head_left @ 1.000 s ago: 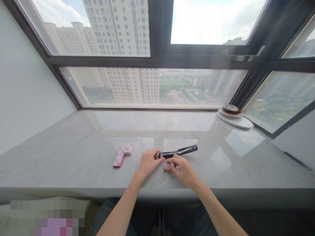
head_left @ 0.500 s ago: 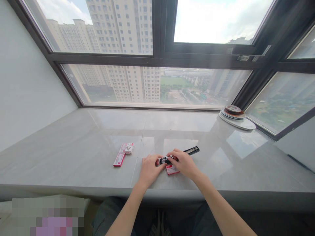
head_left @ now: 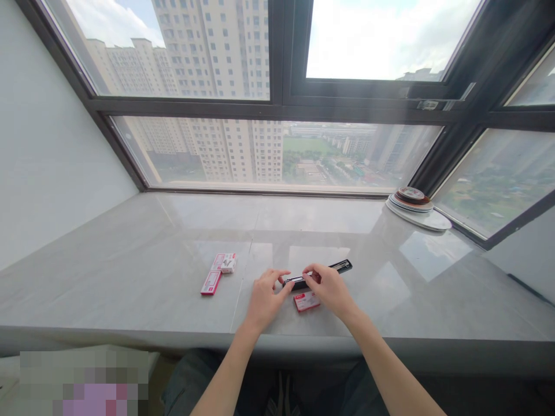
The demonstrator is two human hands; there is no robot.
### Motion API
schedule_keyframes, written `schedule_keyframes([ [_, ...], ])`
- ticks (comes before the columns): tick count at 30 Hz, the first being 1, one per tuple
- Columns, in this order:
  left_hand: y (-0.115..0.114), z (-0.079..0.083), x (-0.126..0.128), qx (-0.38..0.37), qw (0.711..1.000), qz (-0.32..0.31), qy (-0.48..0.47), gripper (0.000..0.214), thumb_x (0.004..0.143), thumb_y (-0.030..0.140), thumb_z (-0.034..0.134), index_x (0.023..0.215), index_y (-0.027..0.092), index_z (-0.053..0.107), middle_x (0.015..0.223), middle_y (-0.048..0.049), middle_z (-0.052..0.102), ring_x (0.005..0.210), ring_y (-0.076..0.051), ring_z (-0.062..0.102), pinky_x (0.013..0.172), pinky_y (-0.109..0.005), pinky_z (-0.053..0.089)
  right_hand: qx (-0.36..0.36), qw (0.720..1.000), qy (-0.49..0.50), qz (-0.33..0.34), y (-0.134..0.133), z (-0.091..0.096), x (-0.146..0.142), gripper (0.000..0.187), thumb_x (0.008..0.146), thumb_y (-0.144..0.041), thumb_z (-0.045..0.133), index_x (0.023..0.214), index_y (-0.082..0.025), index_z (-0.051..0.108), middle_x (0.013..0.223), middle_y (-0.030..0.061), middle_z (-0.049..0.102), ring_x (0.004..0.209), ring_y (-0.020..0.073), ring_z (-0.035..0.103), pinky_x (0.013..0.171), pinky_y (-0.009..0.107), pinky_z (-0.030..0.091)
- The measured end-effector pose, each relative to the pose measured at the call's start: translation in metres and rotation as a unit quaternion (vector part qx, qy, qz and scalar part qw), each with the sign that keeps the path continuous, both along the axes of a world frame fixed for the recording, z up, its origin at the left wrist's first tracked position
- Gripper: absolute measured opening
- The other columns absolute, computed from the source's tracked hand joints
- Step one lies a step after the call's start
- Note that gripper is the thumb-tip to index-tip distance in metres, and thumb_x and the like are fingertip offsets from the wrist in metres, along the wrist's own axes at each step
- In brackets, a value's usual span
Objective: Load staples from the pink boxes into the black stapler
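Observation:
A black stapler (head_left: 297, 283) lies opened out on the pale stone sill, its far arm slanting up to the right. My left hand (head_left: 265, 293) grips the stapler's left end between thumb and forefinger. Over the middle of the stapler, my right hand (head_left: 326, 286) is closed in a pinch at the metal channel. Whatever its fingertips hold is too small to make out. Just in front of the stapler, a red and white box (head_left: 306, 301) lies flat, close beneath my right hand.
Further left lie more red and white boxes (head_left: 211, 283), with a small white box (head_left: 228, 263) among them. A stack of plates (head_left: 418, 212) stands in the far right corner by the window frame. The sill's front edge (head_left: 173, 333) runs close before my body.
My right hand has lifted slightly and shifted a little right along the stapler. More of the channel and of the box in front now shows. My left hand stays at the stapler's end.

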State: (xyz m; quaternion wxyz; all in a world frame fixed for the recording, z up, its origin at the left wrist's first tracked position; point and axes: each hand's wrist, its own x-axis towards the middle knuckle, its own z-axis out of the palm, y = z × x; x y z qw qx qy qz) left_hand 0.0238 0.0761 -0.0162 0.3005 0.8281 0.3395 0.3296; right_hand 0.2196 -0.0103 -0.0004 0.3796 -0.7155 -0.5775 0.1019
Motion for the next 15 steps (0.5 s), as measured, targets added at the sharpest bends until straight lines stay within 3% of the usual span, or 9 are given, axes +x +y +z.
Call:
schedule_keyframes([
  [3,-0.001,0.003,0.003,-0.015,0.998,-0.024,-0.047,0.021,0.098,0.035,0.059,0.115,0.031,0.070,0.107,-0.0013,0.068,0.090,-0.016,0.063,0.081,-0.029,0.047,-0.019,0.999,0.005,-0.033,-0.006,-0.001,0.003,0.022,0.092,-0.036,0.058,0.087,-0.022,0.074,0.062,-0.0011,0.060,0.060,0.0153,0.054,0.059,0.026,0.034],
  [7,-0.004,0.000,0.008,-0.021,0.998,-0.039,-0.052,0.016,0.098,0.031,0.059,0.102,0.029,0.074,0.104,-0.0014,0.068,0.093,-0.017,0.064,0.077,-0.028,0.049,-0.039,0.998,0.045,-0.025,-0.007,-0.004,0.001,0.025,0.091,-0.038,0.059,0.089,-0.023,0.078,0.061,-0.0008,0.064,0.060,0.0152,0.056,0.058,0.026,0.034],
  [15,-0.006,-0.002,0.009,-0.010,0.998,-0.036,-0.051,0.018,0.099,0.033,0.058,0.101,0.028,0.075,0.102,-0.0028,0.069,0.095,-0.018,0.065,0.079,-0.028,0.052,-0.057,0.982,0.171,-0.063,0.006,-0.020,-0.006,0.029,0.085,-0.043,0.063,0.085,-0.018,0.079,0.061,0.0013,0.065,0.056,0.0144,0.054,0.052,0.023,0.035],
])
